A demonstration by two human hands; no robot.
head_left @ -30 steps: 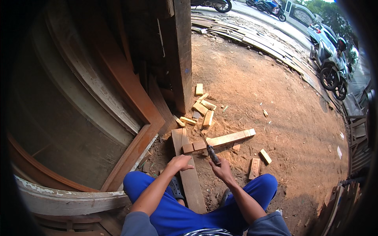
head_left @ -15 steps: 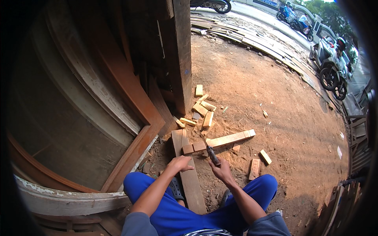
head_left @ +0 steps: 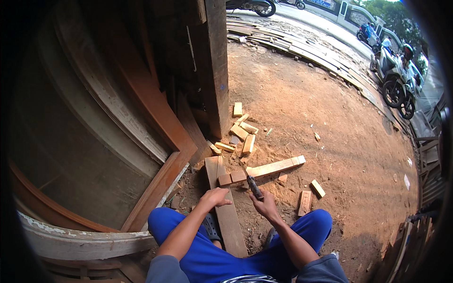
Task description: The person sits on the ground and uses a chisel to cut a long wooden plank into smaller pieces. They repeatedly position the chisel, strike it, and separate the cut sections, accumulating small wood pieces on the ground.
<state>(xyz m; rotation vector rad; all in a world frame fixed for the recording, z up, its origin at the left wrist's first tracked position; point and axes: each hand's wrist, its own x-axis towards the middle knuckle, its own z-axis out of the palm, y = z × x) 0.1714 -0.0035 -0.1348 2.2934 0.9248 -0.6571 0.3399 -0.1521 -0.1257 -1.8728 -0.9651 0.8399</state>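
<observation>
Above dirt (head_left: 349, 141), right hand (head_left: 265, 203) clasps a dark-handled tool (head_left: 254, 185); whether left hand (head_left: 215, 196) grips the plank (head_left: 230, 227) is unclear.

We're spotting white characters running along a blue sign (head_left: 323, 3) on the wall (head_left: 357, 17) lining the road's (head_left: 317, 21) far edge; too small for transcribing.

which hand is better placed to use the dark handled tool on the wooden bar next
Probably the right hand: it grips the dark-handled tool, whose narrow end overlaps the wooden bar in this view. The left hand shows no tool and is over the plank.
</observation>
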